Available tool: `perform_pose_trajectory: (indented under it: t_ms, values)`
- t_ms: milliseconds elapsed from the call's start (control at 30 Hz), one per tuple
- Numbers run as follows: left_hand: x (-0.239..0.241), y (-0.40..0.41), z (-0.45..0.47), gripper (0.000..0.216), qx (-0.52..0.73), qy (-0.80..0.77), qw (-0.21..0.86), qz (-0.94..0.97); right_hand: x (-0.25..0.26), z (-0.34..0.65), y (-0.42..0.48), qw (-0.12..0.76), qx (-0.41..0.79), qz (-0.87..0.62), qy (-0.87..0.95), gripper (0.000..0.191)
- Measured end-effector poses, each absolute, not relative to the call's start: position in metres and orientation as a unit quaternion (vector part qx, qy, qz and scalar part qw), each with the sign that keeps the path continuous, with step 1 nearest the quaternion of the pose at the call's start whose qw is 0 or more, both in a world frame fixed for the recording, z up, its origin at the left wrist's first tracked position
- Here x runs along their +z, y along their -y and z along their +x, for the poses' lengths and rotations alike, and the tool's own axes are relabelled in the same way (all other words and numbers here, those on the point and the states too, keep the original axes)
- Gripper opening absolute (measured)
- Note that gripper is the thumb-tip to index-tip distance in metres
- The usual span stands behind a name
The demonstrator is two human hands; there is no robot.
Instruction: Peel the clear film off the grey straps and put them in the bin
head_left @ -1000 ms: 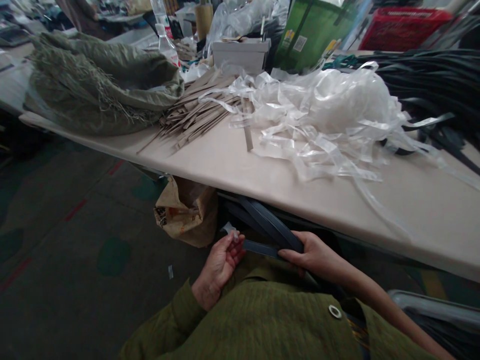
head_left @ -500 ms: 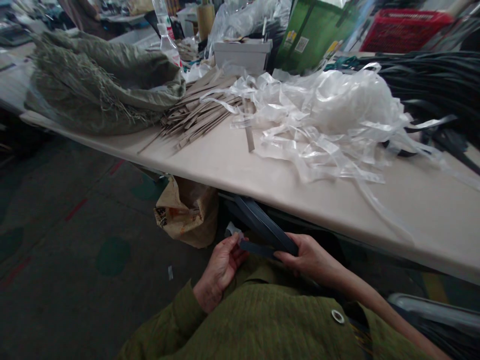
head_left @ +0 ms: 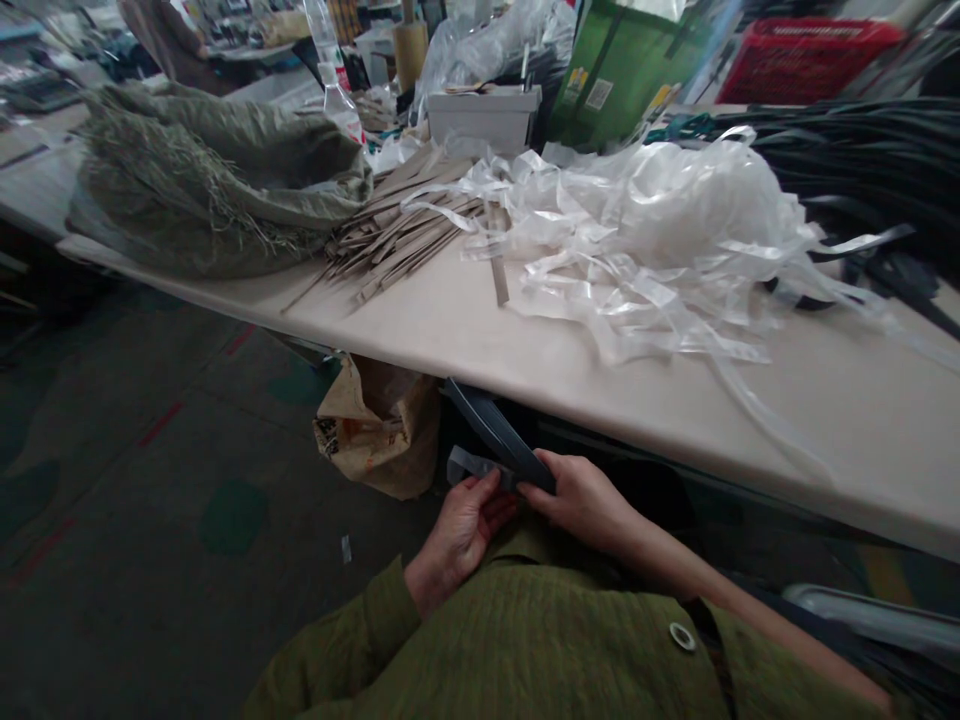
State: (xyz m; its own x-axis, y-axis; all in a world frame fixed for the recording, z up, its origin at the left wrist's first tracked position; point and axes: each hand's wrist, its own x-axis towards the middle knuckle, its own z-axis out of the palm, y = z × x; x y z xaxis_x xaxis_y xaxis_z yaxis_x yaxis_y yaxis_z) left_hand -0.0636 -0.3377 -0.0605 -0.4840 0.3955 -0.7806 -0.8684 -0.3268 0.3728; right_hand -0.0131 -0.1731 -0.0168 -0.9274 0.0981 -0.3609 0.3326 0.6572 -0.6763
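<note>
My right hand (head_left: 583, 500) is closed around a bundle of dark blue-grey flat strips (head_left: 491, 425), which slants up and left to the underside of the table edge. Just left of it, my left hand (head_left: 466, 528) pinches a clear plastic strip (head_left: 466, 463) between thumb and fingers. The strip's free end curls out past the thumb. Both hands are close together in front of my body, below the table edge. Whether the left fingers also hold the end of a dark strip is hidden.
On the table (head_left: 420, 325) lie a heap of clear plastic strips (head_left: 675, 220), brown flat strips (head_left: 405, 235) and a green-grey woven sack (head_left: 217, 190). Dark strips (head_left: 885, 160) lie at the right. A tan bag (head_left: 382, 440) stands below the table edge. Far left, another person (head_left: 169, 45) is partly visible.
My right hand has moved left with the dark strips, closing the gap to my left hand. The dark strip stretched between the hands has shortened from view. More of the clear strip shows.
</note>
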Motion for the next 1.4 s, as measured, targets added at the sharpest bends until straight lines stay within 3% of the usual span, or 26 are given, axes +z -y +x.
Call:
perform_pose_trajectory:
  t_ms: [167,267,400,633,833,1067,1233,1400]
  values:
    - [-0.066,0.343,-0.072,0.015,0.77,-0.381,0.365,-0.359,0.006,0.006,0.143,0.235,-0.526,0.115,-0.809,0.016]
    - [-0.065,0.339,-0.069,0.015,0.766,-0.368,0.376,-0.369,0.013,0.015,0.134,0.236,-0.479,0.123,-0.836,0.018]
    - [-0.059,0.318,-0.06,0.007,0.742,-0.354,0.477,-0.311,0.007,-0.002,0.15,0.19,-0.39,0.119,-0.893,0.012]
    - [-0.062,0.315,-0.064,0.013,0.759,-0.352,0.429,-0.342,0.023,0.021,0.132,0.204,-0.481,0.13,-0.843,0.015]
    - [-0.063,0.304,-0.052,0.018,0.724,-0.339,0.546,-0.251,0.013,0.012,0.138,0.145,-0.352,0.122,-0.917,0.011]
    - [-0.064,0.304,-0.06,0.013,0.763,-0.335,0.456,-0.313,0.028,0.039,0.118,0.18,-0.435,0.128,-0.873,0.018]
    - [-0.063,0.293,-0.05,0.018,0.723,-0.343,0.552,-0.233,0.019,0.024,0.13,0.141,-0.315,0.13,-0.93,0.012]
    - [-0.062,0.296,-0.058,0.012,0.75,-0.36,0.475,-0.286,0.019,0.019,0.128,0.155,-0.347,0.127,-0.916,0.015]
